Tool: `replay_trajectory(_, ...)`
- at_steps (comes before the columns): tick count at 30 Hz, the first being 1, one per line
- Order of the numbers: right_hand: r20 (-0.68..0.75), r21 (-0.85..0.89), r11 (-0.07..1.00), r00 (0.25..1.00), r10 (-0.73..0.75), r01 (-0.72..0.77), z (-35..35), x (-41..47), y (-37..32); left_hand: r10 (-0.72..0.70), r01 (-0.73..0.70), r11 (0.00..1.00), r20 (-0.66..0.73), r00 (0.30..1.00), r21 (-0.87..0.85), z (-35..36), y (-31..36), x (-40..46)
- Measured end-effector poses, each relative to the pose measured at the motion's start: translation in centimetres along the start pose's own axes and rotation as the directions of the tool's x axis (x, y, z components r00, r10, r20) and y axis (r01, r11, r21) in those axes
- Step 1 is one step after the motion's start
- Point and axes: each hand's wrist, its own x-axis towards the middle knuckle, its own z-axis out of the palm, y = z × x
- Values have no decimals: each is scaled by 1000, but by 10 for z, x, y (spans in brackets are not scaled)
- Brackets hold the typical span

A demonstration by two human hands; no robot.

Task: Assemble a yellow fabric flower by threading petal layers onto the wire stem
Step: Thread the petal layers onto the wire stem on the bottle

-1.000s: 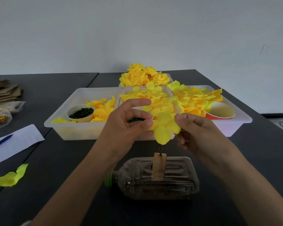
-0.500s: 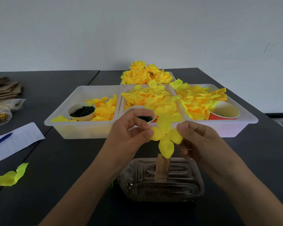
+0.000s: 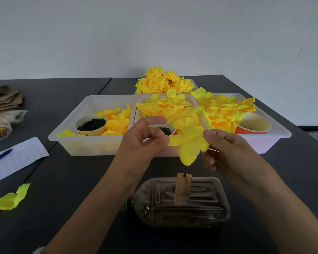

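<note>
A yellow fabric petal layer (image 3: 188, 143) hangs in the air between my hands. My left hand (image 3: 145, 142) pinches its left petal between thumb and forefinger. My right hand (image 3: 226, 151) pinches its right edge. Just under the lowest petal a dark green wire stem (image 3: 185, 171) sticks up from a small wooden block (image 3: 183, 187). The block stands in a clear plastic bottle (image 3: 182, 202) lying on its side on the dark table. The petal layer is above the stem tip, apart from it.
Behind my hands stand white trays (image 3: 92, 142) with loose yellow petals (image 3: 165, 107), paper cups of dark green parts (image 3: 91, 124) and a red cup (image 3: 253, 125). Finished yellow roses (image 3: 163, 81) lie at the back. Left: a paper sheet (image 3: 17, 158), pen, loose petal (image 3: 9, 198), cardboard.
Both hands have lifted the petal layer slightly, so the wire stem's tip shows again below the lowest petal. The view has shifted a little.
</note>
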Motion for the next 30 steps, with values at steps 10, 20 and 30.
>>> replay_trajectory(10, 46, 28, 993, 993, 113, -114, -1, 2, 1, -247, 274, 864, 119, 962, -422, -7, -12, 5)
replay_trajectory(20, 133, 6, 948, 940, 316, -319, -8, -6, 26, -400, 414, 909, 168, 901, -57, -16, -20, -6)
replay_trajectory(30, 134, -283, 853, 863, 488, -439, -13, -7, 23, -469, 344, 820, 193, 862, 458, -14, -27, -5)
